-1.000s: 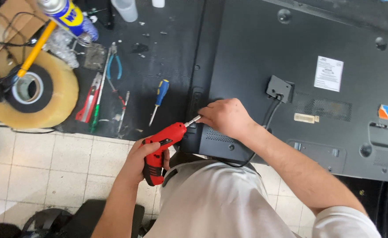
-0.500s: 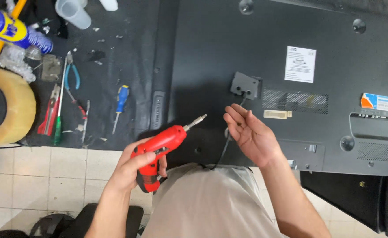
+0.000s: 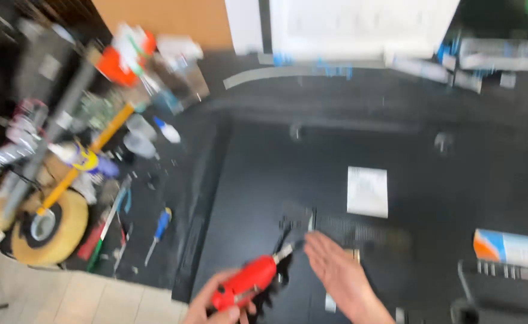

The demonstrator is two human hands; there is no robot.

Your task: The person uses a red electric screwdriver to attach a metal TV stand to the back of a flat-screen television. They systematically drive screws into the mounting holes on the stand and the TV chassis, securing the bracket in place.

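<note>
View from above, blurred by motion. Largest item: a flat black panel back (image 3: pixel 336 180), face down on the counter (image 3: pixel 174 174), spreading ahead of and to the right of both hands; lying flat, its rear is open to reach from above. On it, ahead of the right hand, sits a white label (image 3: pixel 367 191); further right, an orange-and-white sticker (image 3: pixel 509 248).

Well left of the left hand lies a broad roll of tan tape (image 3: pixel 51 231), with a clutter of cans and bottles beyond it — too smeared to tell apart. Between the roll and the panel edge rest loose hand tools, among them a blue-handled screwdriver (image 3: pixel 158 233), laid within easy reach, it seems.

Left hand (image 3: pixel 219 306), at the lower edge of the view: closed around the grip of a red powered screwdriver (image 3: pixel 247 284), held tilted so that its metal bit points up and to the right, toward a small dark fitting (image 3: pixel 294 223) on the panel.

Right hand (image 3: pixel 339 275): flat and open, fingers extended, holding nothing visible — it hovers just beside the bit's tip, over the panel; whether it touches the surface cannot be told.
</note>
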